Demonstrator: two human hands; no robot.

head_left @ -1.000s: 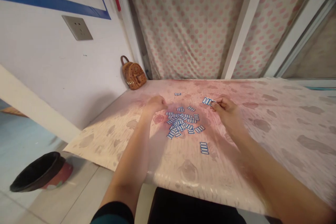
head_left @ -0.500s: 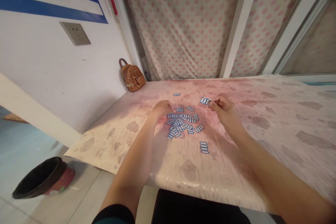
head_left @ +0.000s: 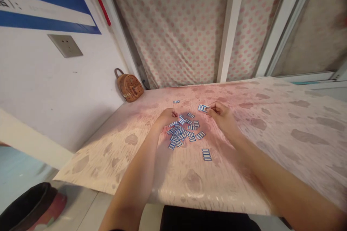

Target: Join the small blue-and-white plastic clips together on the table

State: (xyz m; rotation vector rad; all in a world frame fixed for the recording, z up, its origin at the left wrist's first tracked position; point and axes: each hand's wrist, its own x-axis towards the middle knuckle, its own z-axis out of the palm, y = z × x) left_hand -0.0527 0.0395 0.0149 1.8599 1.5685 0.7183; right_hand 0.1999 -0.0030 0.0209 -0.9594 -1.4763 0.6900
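Small flat striped cards, white bars with blue outlines, lie in a loose pile (head_left: 177,133) on the table. My left hand (head_left: 166,117) is at the pile's far left side, fingers curled together. A tilted striped card (head_left: 181,119) meets its fingertips and seems pinched there, though the contact is partly hidden. To the right, my right hand (head_left: 221,113) pinches another striped card (head_left: 202,108) between thumb and fingers, above the table. One card (head_left: 206,154) lies apart near the front, and a smaller-looking one (head_left: 176,101) lies beyond the pile.
A patterned cloth (head_left: 132,173) covers the table. A small brown backpack (head_left: 130,87) sits at the far left corner against the wall. Behind the table hangs a dotted curtain (head_left: 173,32). A dark-rimmed bin (head_left: 24,205) stands on the floor at left.
The view has turned slightly right. My left hand has reached the card at the pile's far edge, which is now tilted at its fingertips. My right hand still pinches its card.
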